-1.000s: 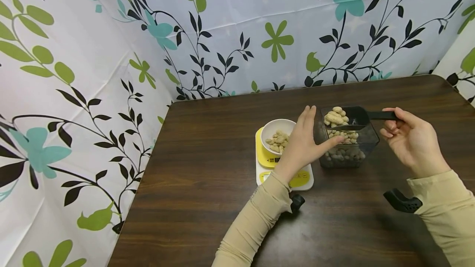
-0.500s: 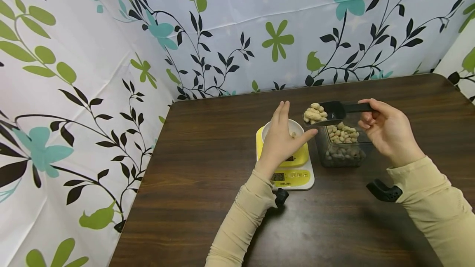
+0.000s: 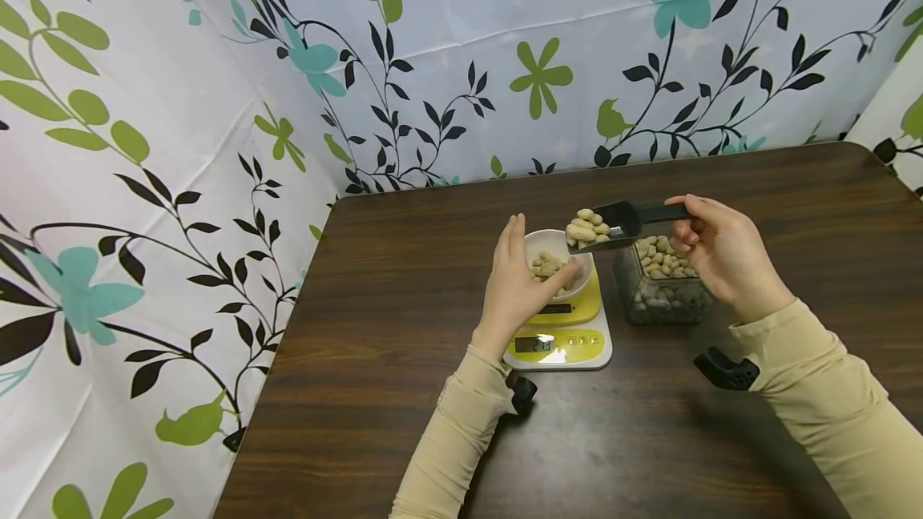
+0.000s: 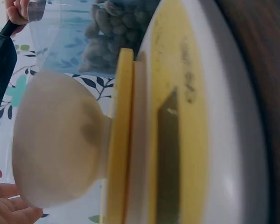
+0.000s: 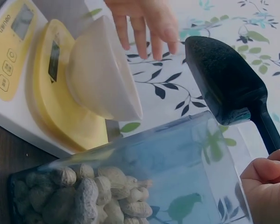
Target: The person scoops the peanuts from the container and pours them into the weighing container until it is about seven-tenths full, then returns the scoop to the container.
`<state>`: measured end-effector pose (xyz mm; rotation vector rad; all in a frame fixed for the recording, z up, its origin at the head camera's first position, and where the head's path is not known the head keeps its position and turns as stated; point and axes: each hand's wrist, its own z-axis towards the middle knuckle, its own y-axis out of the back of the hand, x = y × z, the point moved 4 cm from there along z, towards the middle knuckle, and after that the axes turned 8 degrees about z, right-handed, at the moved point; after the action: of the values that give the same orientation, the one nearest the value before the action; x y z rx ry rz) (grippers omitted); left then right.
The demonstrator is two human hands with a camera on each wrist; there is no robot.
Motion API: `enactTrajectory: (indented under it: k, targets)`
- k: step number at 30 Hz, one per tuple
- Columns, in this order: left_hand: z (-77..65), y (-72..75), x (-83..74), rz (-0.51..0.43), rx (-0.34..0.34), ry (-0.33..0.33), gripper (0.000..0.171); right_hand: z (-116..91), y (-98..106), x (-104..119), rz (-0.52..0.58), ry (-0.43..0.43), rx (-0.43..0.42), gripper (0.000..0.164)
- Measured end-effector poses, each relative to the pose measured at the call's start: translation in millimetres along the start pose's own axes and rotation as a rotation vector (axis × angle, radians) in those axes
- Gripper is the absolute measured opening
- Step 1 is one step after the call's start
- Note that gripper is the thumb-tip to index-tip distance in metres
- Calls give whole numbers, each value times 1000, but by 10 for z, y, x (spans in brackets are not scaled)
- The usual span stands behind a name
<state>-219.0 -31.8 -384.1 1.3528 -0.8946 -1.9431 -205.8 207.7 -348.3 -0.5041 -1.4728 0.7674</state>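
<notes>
My right hand [image 3: 730,259] grips the handle of a black scoop [image 3: 629,219]. Unshelled peanuts [image 3: 587,228] lie in the scoop's front end, which overlaps the right rim of a white bowl [image 3: 537,244] in the head view. More peanuts [image 3: 548,265] are inside that bowl, which stands on a yellow-and-white kitchen scale [image 3: 594,355]. At the bowl's left side is my left hand [image 3: 513,291], fingers straight and thumb reaching across the bowl's front. From the right wrist view, the scoop [image 5: 228,79] is above bowl height, its underside showing.
A clear square container [image 3: 659,304] of peanuts stands close right of the scale, under my right hand. The dark wooden table [image 3: 375,343] backs onto a leaf-patterned curtain [image 3: 447,70]. Glare partly covers the scale's lit display [image 3: 534,344].
The scoop of peanuts has risen out of the container and moved left to the bowl's rim. My left hand has shifted left from between bowl and container, uncovering the bowl and display.
</notes>
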Motion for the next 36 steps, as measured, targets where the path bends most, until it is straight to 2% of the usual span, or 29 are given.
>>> enactTrajectory:
  k: [9,17,24,29,31,36]
  targets:
    - [-53,-66,130,-9,9,31,107,24,-30,-58,-139,-28,-48,21]
    - [-115,-130,181,-11,71,47,113,60,-74,-104,-280,-26,-48,27]
    - [-135,-160,191,7,78,36,115,50,-104,-138,-567,-16,-63,32]
    - [-136,-156,183,9,73,29,114,48,-118,-146,-748,-18,-111,38]
    - [-136,-157,180,11,71,26,114,47,-122,-144,-780,-16,-119,41]
    - [-133,-158,172,12,63,20,113,26,-121,-138,-705,-4,-91,37]
